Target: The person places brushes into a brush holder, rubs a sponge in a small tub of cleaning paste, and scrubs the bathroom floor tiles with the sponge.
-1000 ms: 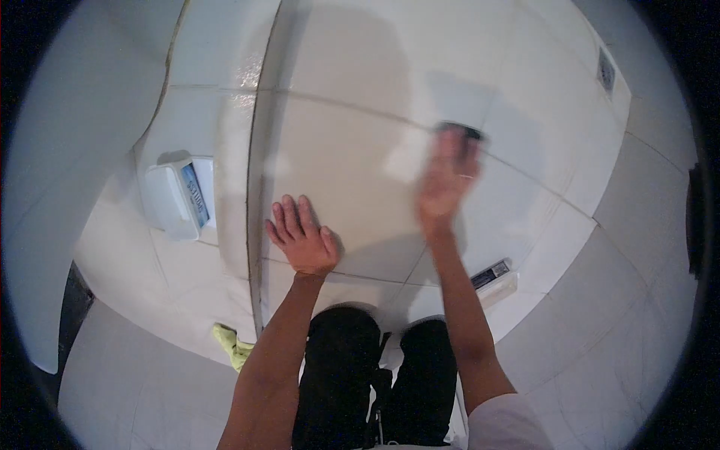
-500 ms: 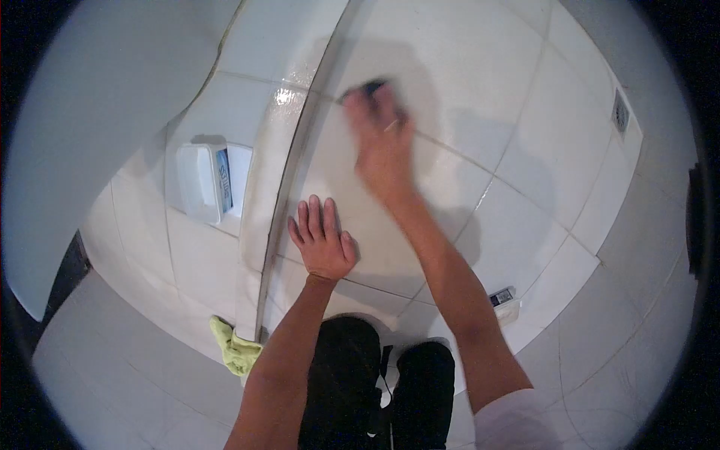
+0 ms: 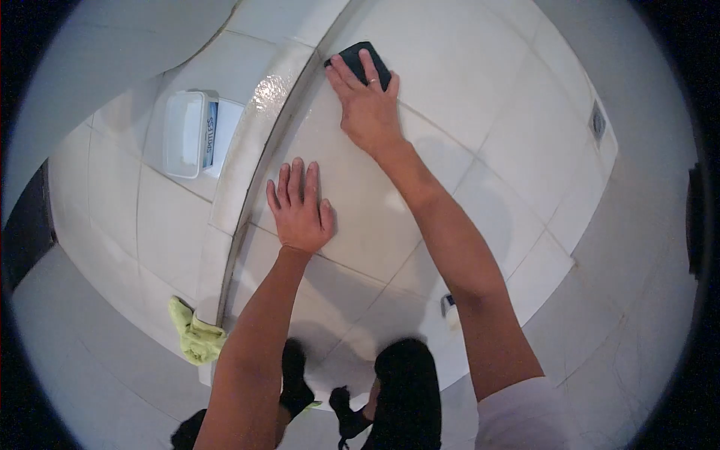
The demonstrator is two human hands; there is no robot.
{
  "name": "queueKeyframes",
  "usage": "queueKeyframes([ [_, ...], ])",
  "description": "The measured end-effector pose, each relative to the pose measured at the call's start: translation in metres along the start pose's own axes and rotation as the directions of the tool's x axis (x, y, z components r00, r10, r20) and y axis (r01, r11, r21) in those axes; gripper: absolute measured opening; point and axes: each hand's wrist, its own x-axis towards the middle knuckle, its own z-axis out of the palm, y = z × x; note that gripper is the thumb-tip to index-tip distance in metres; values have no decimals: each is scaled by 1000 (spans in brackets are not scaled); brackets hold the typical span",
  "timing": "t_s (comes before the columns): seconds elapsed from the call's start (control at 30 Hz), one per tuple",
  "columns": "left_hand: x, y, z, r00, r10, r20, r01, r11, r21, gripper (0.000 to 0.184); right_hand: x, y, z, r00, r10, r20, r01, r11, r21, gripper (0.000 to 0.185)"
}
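Under the fingers of my right hand [image 3: 369,109] is a dark green scrubbing pad [image 3: 380,66], pressed flat on the tiled floor [image 3: 360,187] close to the raised curb. A ring shows on one finger. My left hand [image 3: 301,208] rests palm down on the tiles nearer to me, fingers spread, holding nothing. Left of it runs the white curb [image 3: 255,124], its top wet and shiny near the far end.
Beyond the curb stand a clear plastic container [image 3: 185,135] and a box lettered SPOTLESS [image 3: 211,133]. A yellow-green cloth [image 3: 196,336] hangs over the curb's near end. A drain [image 3: 598,121] is at the right. A small item [image 3: 450,311] lies partly behind my right forearm.
My right hand has swept left and away from me with the pad, up to the curb. My left hand stays flat on the floor. The view has shifted, and my feet now show.
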Motion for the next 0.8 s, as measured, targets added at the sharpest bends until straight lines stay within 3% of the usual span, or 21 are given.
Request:
queueKeyframes([
  [0.1, 2, 2, -2, 1000, 3, 22, -4, 1000, 11, 64, -74, 12, -28, 986, -84, 141, 72, 994, 86, 52],
  [0.13, 3, 2, -2, 1000, 27, 9, -27, 1000, -1, 64, -104, 40, -30, 992, -55, 117, 44, 994, 97, 54],
  [0.17, 3, 3, 0, 1000, 18, 0, -18, 1000, 3, 65, -128, 76, -31, 989, 110, 96, -119, 989, 90, 55],
  [0.2, 2, 3, 1, 1000, 8, -1, -8, 1000, 2, 66, -142, 103, -47, 980, 192, -44, -192, 981, 6, 52],
  [0.27, 0, 3, -1, 1000, 23, 10, -23, 999, -22, 67, -154, 163, -64, 875, 468, -124, -476, 878, -51, 50],
  [0.3, 1, 4, 0, 1000, 15, 4, -14, 999, -36, 67, -147, 170, -55, 873, 468, -141, -479, 875, -63, 50],
  [0.37, 2, -2, -1, 999, 26, -22, -27, 999, -48, 67, -135, 179, -23, 708, 665, -238, -700, 705, -114, 50],
  [0.4, 0, -3, -1, 1000, 18, -3, -18, 999, -51, 67, -129, 169, 10, 806, 492, -330, -546, 833, -90, 53],
  [0.43, 0, -1, 0, 1000, 8, 18, -7, 998, -58, 67, -95, 97, -8, 796, 546, -260, -582, 809, -85, 54],
  [0.47, 4, 0, 0, 1000, 23, 9, -22, 997, -72, 67, -81, 60, 2, 882, 408, -236, -431, 901, -53, 55],
  [0.53, -1, -2, 0, 1000, 22, -12, -22, 999, -44, 67, -71, -18, -10, 950, 310, 37, -304, 946, -112, 57],
  [0.57, 0, -2, -1, 1000, 26, 5, -25, 999, -28, 67, -81, -34, -25, 971, 232, 64, -231, 973, -22, 57],
  [0.67, -1, 0, 2, 995, 69, -75, -71, 997, -22, 66, -143, -7, -52, 907, 382, 178, -395, 918, 38, 54],
  [0.8, 2, 3, 2, 999, 33, -18, -32, 999, 32, 66, -153, 34, -64, 912, 367, 184, -344, 928, -145, 50],
])
